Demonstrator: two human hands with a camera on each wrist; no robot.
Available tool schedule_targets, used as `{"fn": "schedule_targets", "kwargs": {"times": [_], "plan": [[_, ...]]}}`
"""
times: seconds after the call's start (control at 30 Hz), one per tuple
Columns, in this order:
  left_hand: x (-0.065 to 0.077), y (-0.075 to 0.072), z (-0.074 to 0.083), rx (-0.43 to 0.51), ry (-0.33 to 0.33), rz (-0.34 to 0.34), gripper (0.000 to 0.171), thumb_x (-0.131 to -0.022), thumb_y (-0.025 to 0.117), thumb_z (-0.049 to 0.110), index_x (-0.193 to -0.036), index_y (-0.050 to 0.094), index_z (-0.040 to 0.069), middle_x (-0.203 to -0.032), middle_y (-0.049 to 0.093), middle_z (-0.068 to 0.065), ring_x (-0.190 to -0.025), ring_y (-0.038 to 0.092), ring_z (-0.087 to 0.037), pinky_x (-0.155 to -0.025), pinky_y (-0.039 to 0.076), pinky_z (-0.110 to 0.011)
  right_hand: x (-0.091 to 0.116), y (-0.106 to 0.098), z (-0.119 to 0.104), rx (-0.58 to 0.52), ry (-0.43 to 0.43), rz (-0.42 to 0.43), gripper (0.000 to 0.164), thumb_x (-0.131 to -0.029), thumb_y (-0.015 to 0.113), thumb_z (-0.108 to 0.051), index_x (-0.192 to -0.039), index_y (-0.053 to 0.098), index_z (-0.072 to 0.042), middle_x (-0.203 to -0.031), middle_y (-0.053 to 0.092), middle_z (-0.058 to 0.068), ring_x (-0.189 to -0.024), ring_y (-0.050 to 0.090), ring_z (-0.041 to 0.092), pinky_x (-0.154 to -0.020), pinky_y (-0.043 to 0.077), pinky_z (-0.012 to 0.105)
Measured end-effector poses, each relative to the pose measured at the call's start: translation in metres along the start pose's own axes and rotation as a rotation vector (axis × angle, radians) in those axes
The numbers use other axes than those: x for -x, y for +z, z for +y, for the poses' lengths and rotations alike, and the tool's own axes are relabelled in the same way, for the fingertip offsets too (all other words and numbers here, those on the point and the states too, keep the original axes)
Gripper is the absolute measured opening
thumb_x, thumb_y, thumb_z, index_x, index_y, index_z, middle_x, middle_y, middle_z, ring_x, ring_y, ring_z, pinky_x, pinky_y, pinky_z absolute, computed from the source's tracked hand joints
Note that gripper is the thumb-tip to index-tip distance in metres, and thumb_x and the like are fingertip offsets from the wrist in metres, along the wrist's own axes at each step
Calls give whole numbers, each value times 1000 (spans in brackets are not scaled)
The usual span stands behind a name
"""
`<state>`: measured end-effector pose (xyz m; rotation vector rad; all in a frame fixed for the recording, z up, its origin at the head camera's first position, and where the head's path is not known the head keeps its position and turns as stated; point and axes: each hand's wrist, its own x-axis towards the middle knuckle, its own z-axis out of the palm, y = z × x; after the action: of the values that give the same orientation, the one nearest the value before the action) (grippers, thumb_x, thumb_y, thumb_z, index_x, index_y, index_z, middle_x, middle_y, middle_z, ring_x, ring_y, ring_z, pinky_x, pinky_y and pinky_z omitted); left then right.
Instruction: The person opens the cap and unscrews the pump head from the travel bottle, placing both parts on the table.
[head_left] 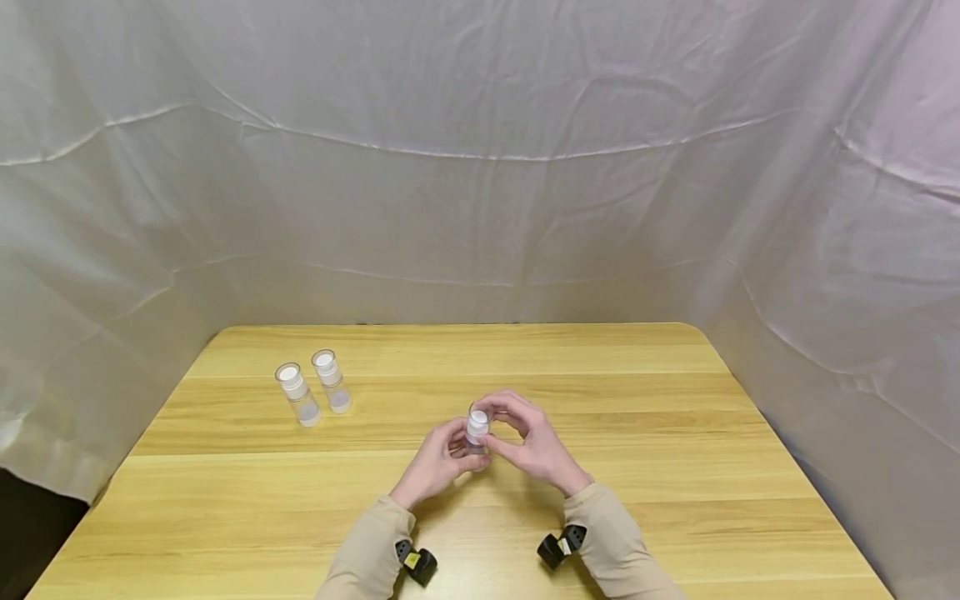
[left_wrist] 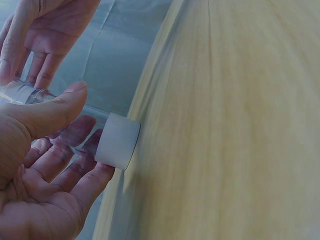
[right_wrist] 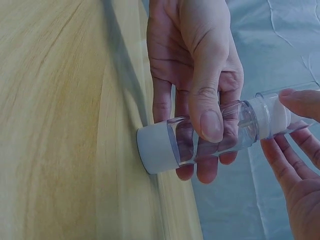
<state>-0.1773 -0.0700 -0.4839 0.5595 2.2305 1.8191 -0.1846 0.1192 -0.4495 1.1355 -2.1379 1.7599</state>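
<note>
Upright on the table, close in front of the person, stands a clear bottle [head_left: 477, 429] with a white base [left_wrist: 118, 141] and a white pump top under a clear cap [right_wrist: 275, 96]. My left hand [head_left: 437, 463] grips the bottle's clear body [right_wrist: 235, 142] between thumb and fingers. Higher up, my right hand [head_left: 531, 440] pinches the clear cap with its thumb on one side and fingers on the other. The bottle's white base meets the tabletop in both wrist views.
Two similar bottles, a nearer one [head_left: 297, 394] and a farther one [head_left: 332, 381], stand side by side at the left of the wooden table [head_left: 637, 392]. Grey cloth [head_left: 480, 208] hangs behind the table and along its sides.
</note>
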Motion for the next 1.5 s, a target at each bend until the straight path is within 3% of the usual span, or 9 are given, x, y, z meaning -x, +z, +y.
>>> {"fn": "schedule_targets", "kwargs": {"times": [0.17,0.4,0.6,0.87,1.03,1.27,1.5], "plan": [[0,0,-1,-23,13,-5,48,-86,76,4,-129,57,-6,-128,66,-29,-118,65,-43,-104,57,-46,0,0,0,-20,0,16,42,-83,72,11,-123,58,8,-117,63,27,-113,62,3,-107,54,27],[1,0,0,-11,7,-7,46,-87,75,4,-128,57,-6,-129,65,-29,-119,65,-44,-104,57,-47,1,0,2,-44,-62,44,43,-84,70,14,-124,56,11,-116,61,31,-113,63,7,-107,55,29],[1,0,1,2,-5,-4,47,-87,75,4,-129,56,-6,-128,66,-29,-119,65,-43,-104,57,-45,0,1,-1,-117,-37,96,44,-83,68,17,-124,53,13,-119,59,33,-118,62,3,-108,53,26],[2,1,1,-28,3,-1,50,-87,75,5,-131,55,-6,-129,65,-29,-121,63,-45,-107,53,-53,1,1,-2,-264,-5,196,47,-82,66,19,-125,46,20,-126,65,-2,-114,65,6,-101,57,23],[1,1,0,-12,9,-6,47,-87,74,4,-129,56,-7,-128,66,-28,-122,63,-45,-109,51,-54,1,-2,2,-329,5,285,48,-85,66,16,-127,43,20,-124,65,2,-111,67,11,-100,58,27],[1,1,0,0,7,-6,48,-87,74,2,-131,56,-8,-128,66,-27,-122,63,-44,-110,50,-55,6,-12,14,-261,69,478,49,-84,66,17,-128,44,20,-121,63,4,-108,67,12,-98,59,25],[0,1,0,-10,-1,5,48,-87,74,4,-130,57,-6,-128,67,-25,-123,62,-44,-111,49,-57,13,-30,26,-32,245,634,50,-82,71,16,-129,54,10,-119,59,13,-103,65,14,-92,59,17]]}}
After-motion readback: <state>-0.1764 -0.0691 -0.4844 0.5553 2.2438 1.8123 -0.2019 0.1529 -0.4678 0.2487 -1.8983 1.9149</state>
